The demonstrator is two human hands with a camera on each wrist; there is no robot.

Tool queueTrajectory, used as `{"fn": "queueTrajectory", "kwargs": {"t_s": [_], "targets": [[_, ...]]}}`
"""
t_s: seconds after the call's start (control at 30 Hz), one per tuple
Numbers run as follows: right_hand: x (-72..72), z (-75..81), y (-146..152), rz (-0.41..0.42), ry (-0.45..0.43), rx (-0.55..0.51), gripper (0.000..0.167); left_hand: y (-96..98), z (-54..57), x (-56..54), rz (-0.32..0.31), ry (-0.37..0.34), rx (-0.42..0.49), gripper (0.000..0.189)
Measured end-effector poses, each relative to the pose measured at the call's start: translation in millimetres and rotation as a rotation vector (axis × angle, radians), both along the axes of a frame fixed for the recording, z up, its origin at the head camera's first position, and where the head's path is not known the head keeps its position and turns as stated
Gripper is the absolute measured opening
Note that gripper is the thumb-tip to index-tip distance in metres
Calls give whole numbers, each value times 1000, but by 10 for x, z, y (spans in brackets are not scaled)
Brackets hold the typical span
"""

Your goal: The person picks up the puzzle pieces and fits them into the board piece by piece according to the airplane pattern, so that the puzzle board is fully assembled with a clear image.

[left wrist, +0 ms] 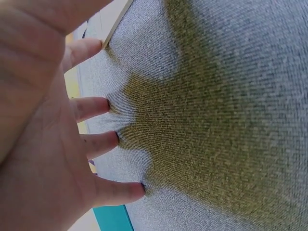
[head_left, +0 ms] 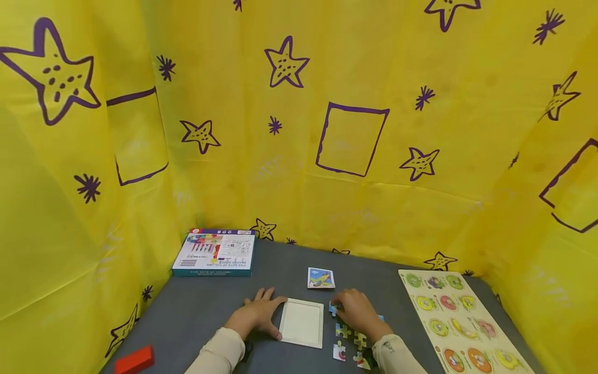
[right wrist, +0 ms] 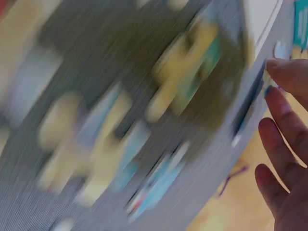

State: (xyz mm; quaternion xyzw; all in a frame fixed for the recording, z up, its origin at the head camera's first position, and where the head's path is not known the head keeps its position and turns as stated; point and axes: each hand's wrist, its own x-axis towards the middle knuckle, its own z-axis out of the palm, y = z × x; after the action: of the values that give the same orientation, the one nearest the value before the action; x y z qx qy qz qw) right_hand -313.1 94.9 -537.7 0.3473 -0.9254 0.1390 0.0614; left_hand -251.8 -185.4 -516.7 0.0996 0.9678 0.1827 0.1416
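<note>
Grey worktop (head_left: 280,265): our L hand (head_left: 260,314), fingers wide, touches white frame (head_left: 301,322) at 9 o'clock; R hand (head_left: 358,310) pinches puzzle pc (head_left: 333,309) nr frame's 2 o'clock.

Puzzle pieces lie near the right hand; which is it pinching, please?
The blue piece by the far right corner of the tray; the right hand pinches only that one.

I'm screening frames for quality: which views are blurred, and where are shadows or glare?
Right wrist: puzzle pieces badly smeared, right hand clearer. Left wrist: left hand reasonably clear, a dark shadow spreading from its fingertips across the grey tabletop. Head: mostly clear, pale sheen patches on the yellow curtain.
</note>
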Motion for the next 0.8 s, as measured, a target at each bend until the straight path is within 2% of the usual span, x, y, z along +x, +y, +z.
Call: {"fn": "queueTrajectory", "kwargs": {"t_s": [0.17, 0.27, 0.5, 0.8], "targets": [[69, 27, -375, 80, 71, -59, 14, 16, 30, 11, -11, -4, -14, 87], [116, 4, -584, 107, 79, -73, 14, 48, 57, 9, -12, -15, -21, 85], [186, -110, -818, 65, 38, -62, 13, 113, 71, 3, -19, -4, -23, 84], [166, -153, -939, 65, 87, -44, 13, 29, 23, -16, 16, 5, -19, 86]]}}
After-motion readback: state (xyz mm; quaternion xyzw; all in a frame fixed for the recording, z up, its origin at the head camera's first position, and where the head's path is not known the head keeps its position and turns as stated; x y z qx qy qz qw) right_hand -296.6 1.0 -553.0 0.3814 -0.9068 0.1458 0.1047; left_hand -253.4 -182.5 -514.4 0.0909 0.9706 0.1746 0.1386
